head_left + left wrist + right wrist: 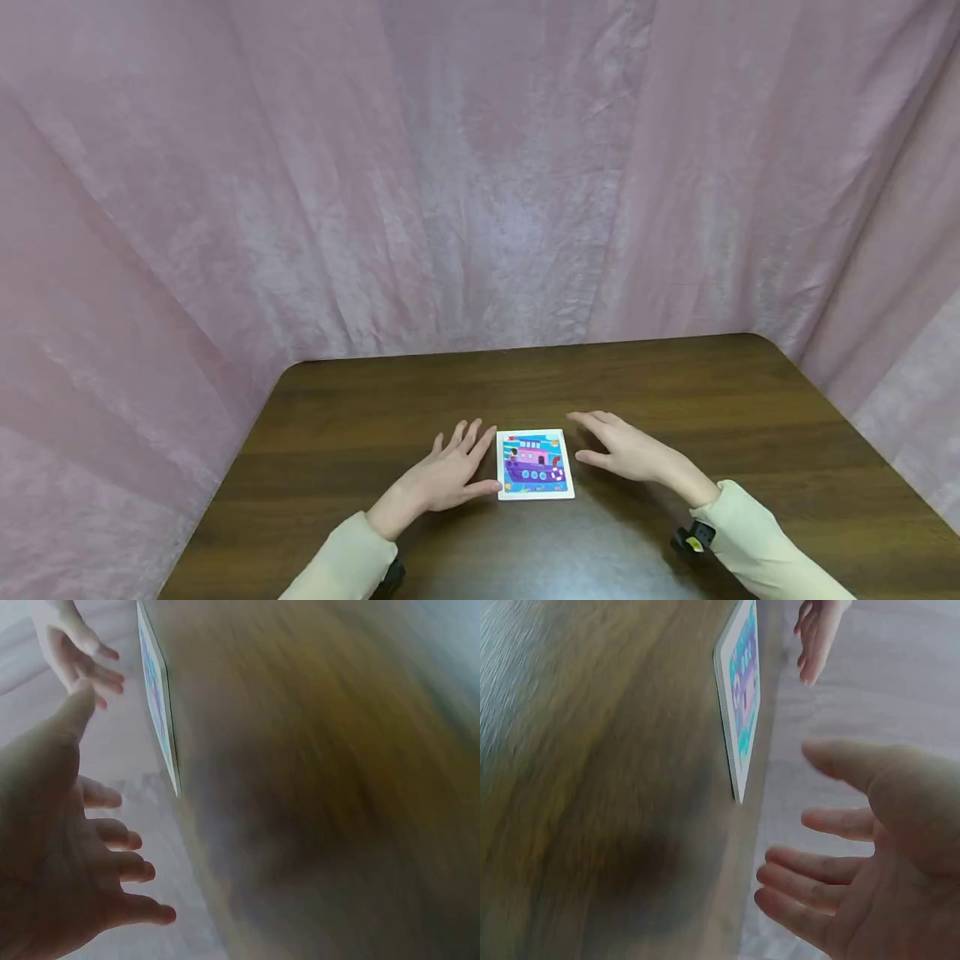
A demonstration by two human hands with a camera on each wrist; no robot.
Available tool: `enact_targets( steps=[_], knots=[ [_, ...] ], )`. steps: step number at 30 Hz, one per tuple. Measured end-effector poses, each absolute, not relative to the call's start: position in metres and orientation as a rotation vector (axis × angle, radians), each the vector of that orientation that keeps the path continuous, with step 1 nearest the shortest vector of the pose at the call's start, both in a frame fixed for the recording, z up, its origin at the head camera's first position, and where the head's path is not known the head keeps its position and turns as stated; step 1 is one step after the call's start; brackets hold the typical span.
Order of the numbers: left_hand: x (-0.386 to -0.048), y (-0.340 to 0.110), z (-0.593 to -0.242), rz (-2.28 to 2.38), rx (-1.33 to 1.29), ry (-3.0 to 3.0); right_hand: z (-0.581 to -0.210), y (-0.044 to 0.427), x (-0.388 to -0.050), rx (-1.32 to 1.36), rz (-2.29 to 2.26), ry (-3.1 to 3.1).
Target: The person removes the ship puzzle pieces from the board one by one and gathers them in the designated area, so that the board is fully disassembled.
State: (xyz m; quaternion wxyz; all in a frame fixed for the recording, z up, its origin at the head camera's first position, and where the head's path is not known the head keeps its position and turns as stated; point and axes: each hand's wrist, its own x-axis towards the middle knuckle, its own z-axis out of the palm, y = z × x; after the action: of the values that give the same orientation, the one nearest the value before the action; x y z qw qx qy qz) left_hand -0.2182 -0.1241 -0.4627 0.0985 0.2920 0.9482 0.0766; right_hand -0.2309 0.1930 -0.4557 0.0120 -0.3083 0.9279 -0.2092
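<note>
Brown desk (375, 392) stretched beneath the left hand (447, 477) and right hand (628, 450), both spread and empty; between them, seemingly nearer the left, a near-square picture board (535, 464) lay flat, without clear long axis; beyond hung pink curtains (510, 183).

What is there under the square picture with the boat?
The picture lies flat, and only the brown table shows around it. Its underside and the part of the table beneath are covered, so I cannot tell whether anything thin is there.
</note>
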Motion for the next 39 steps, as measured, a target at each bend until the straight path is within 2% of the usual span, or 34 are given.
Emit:
enact_targets(
  steps=[7,16,28,39],
  knots=[
    [-0.216,-0.101,-0.460,0.080,0.904,2.740,-0.459,0.180,-0.245,-1.026,-0.700,2.895],
    [-0.216,-0.080,-0.463,0.068,0.942,2.604,-0.476,0.158,-0.255,-0.860,-0.804,2.909],
    [-0.221,-0.073,-0.469,0.015,1.034,2.575,-0.476,0.150,-0.259,-0.880,-0.720,2.945],
    [-0.216,-0.066,-0.467,0.003,0.996,2.564,-0.475,0.147,-0.266,-0.883,-0.638,2.933]
  ],
)
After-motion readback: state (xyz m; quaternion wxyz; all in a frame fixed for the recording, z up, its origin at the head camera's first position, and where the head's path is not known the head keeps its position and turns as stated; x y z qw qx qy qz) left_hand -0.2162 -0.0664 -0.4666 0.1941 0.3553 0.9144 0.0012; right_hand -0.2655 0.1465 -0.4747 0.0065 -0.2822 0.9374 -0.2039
